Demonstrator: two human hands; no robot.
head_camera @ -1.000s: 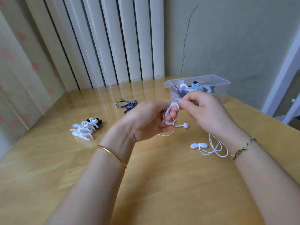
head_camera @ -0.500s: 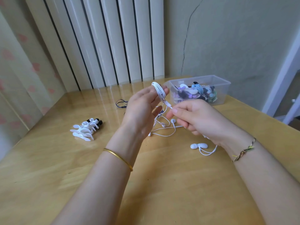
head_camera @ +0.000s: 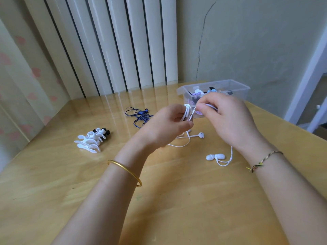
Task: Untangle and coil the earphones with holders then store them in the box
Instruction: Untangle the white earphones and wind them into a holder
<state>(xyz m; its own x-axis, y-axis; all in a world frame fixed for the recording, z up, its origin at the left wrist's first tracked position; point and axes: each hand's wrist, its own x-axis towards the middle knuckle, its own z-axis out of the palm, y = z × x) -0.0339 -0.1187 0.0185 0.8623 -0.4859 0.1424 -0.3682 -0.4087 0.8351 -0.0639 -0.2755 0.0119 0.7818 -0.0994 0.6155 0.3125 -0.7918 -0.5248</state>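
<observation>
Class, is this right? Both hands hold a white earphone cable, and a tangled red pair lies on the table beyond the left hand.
Not quite. The head view shows the tangled pair beyond the left hand is blue, not red. The rest stands: left hand and right hand hold a white earphone cable, and the pair lies on the table.

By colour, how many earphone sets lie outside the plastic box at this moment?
White: 2, the coiled set held in the left hand and the loose set on the table
Blue earphones: 1
Total: 3
</observation>
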